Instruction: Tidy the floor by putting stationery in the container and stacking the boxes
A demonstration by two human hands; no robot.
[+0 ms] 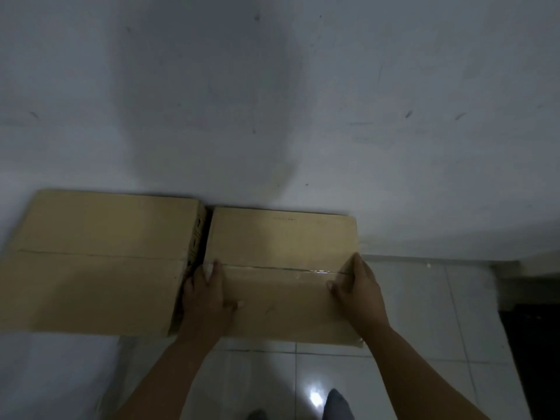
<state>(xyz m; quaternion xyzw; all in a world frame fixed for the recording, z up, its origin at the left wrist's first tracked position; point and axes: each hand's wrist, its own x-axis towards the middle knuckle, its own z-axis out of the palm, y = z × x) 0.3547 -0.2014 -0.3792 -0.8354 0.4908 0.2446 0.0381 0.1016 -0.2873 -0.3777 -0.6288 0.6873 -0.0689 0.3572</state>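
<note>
From my remote feed, the place looked like a bare, dim storage corner indoors: two taped cardboard boxes [100, 262] sat side by side against a scuffed white wall [303, 101] on a glossy white tiled floor [424, 328], where one light glared back.

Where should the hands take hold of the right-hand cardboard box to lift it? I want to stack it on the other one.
Probably at its two short side walls, one hand from each side, as now: the left hand in the narrow gap beside the left box, the right hand on the free side. The right box is wide, flat-topped and taped shut, offering no handle or flap.
</note>
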